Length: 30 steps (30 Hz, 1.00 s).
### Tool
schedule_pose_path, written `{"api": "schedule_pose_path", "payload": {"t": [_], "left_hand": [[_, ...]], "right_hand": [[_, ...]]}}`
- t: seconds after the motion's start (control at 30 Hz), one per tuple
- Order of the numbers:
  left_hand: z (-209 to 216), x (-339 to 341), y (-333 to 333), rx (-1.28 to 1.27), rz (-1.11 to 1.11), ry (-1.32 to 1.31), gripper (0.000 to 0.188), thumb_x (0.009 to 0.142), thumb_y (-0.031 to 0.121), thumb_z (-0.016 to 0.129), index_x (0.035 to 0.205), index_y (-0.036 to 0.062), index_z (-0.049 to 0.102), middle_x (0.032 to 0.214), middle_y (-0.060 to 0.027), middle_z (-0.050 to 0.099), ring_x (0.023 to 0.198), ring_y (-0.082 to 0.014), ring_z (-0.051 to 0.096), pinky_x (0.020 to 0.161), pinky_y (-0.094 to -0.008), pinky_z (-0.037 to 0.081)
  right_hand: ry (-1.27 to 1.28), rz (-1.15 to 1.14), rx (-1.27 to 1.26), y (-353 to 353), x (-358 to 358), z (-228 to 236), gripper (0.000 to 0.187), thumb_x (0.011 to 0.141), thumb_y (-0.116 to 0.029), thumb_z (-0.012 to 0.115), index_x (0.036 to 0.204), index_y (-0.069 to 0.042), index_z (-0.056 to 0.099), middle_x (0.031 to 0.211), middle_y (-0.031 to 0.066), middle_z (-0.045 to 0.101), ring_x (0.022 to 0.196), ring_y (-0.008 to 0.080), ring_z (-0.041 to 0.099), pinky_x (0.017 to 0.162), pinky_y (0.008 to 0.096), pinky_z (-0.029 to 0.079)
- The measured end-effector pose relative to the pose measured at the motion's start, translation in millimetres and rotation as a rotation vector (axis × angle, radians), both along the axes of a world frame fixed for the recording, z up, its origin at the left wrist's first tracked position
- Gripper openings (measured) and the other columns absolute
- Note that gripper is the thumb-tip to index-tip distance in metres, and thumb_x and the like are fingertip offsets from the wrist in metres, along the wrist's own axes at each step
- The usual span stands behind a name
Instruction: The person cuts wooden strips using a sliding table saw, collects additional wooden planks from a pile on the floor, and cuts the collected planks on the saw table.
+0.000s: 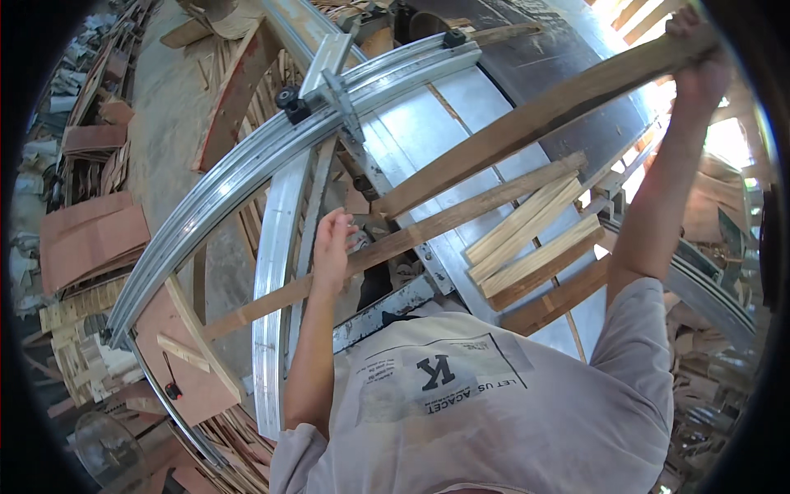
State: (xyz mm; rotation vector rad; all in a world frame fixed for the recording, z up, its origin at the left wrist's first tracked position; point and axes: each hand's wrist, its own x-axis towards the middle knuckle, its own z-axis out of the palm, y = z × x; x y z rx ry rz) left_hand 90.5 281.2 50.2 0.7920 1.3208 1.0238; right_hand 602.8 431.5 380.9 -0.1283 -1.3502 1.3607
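Note:
My right hand (699, 62), raised at the far right, is closed around the end of a thick brown wooden board (527, 128). The board slants down to the left across a silver metal machine table (420, 136), its other end close to my left hand (332, 251). That hand holds nothing I can see, its fingers loosely bent and apart from the board's tip. Beneath it passes a longer, narrower wooden strip (461, 221), which reaches from the table to a plywood panel at the left. Several short wood pieces (527, 218) lie on the table in front of me.
A curved-looking aluminium rail (206, 206) with black clamps crosses the left side. On the plywood panel (197, 399) rest a red and black tape measure (172, 390) and a small stick. Stacked reddish plywood sheets (95, 243) and scrap wood fill the far left.

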Motion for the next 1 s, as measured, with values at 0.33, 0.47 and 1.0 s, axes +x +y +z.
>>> {"api": "schedule_pose_path", "payload": {"t": [0.33,0.47,1.0], "left_hand": [[-0.4,48.3,26.9,-0.079,0.159,-0.347,0.020,0.098,0.025,0.053,0.105,0.0055,0.054,0.096,-0.0065,0.063,0.077,-0.0155,0.062,0.065,-0.0300,0.054],[-10.0,77.7,55.2,-0.059,0.167,-0.346,0.018,0.099,0.025,0.051,0.100,0.0070,0.052,0.095,-0.0051,0.059,0.081,-0.0160,0.059,0.066,-0.0318,0.050],[42.1,-47.1,256.8,0.719,0.283,0.764,0.028,0.088,0.025,0.066,0.098,-0.0004,0.061,0.090,-0.0092,0.062,0.084,-0.0200,0.060,0.080,-0.0318,0.047]], "right_hand": [[0.033,-0.620,-1.045,33.6,-20.9,-326.5,0.032,0.098,-0.025,0.052,0.112,0.004,0.054,0.102,0.0198,0.062,0.095,0.0334,0.063,0.085,0.0534,0.055],[0.077,-0.450,-1.212,3.6,-95.7,-377.2,0.030,0.095,-0.023,0.057,0.112,0.002,0.057,0.102,0.0157,0.063,0.088,0.0283,0.066,0.076,0.0455,0.059],[-0.145,-0.818,-1.104,112.1,-238.9,-401.6,0.040,0.094,-0.034,0.056,0.110,0.002,0.048,0.079,0.0159,0.063,0.056,0.0263,0.064,0.045,0.0379,0.055]]}}
